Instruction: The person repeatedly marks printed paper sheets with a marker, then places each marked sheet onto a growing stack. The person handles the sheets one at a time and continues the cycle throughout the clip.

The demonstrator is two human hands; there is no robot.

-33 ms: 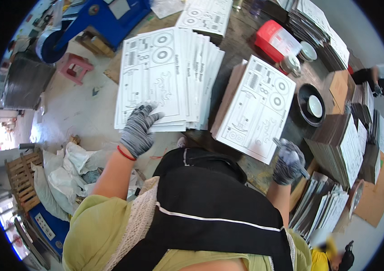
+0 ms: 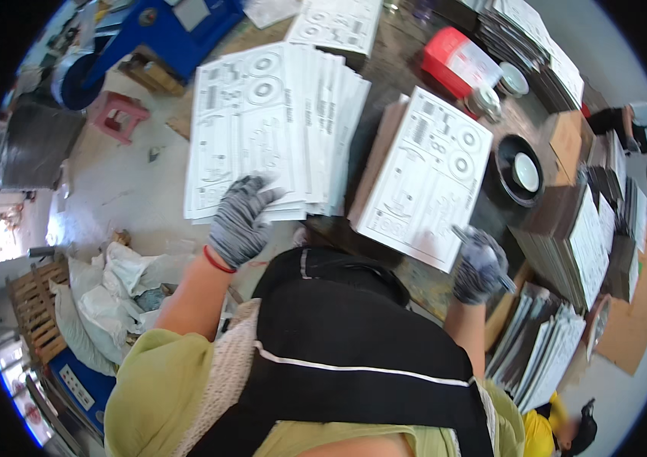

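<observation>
A fanned stack of white printed sheets (image 2: 243, 145) with line drawings of wrenches and rings lies on the table, left of centre. At its near edge is my left hand (image 2: 241, 221) in a grey striped glove, fingertips on the top sheet and thumb spread away. To the right stands a squared, thick pile of boards (image 2: 430, 175) topped by the same print. Beside that pile's near right corner, my right hand (image 2: 480, 266), gloved too, is closed around a slim grey stick-like tool (image 2: 460, 234). Its ends poke out on both sides of the fist; its exact kind is unclear.
Another printed pile (image 2: 335, 27) sits behind. At the right are a red container (image 2: 457, 65), a lidded cup (image 2: 485, 103), a black bowl holding a white one (image 2: 525, 171), and more board stacks (image 2: 559, 244). A blue machine (image 2: 164, 38) and pink stool (image 2: 119, 118) stand left.
The whole view has shifted slightly. My left hand has slid a little to the right against the sheets. My right hand keeps its grip on the stick-like tool.
</observation>
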